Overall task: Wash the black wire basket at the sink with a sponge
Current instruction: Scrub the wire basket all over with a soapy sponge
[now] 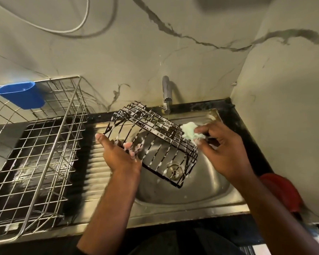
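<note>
The black wire basket (156, 133) hangs tilted above the steel sink (201, 192), its wires streaked with white suds. My left hand (118, 155) grips its near left side, fingers pushed through the wires and covered in foam. My right hand (223, 150) holds a pale green soapy sponge (190, 130) pressed against the basket's far right end. A thin stream of water falls from the chrome tap (166, 92) just behind the basket.
A steel wire dish rack (44, 155) stands on the drainboard at the left, with a blue plastic cup (21, 94) hooked on its back. The sink drain (173, 171) shows through the basket. A red object (282, 190) lies at the counter's right edge. Marble walls close the back and right.
</note>
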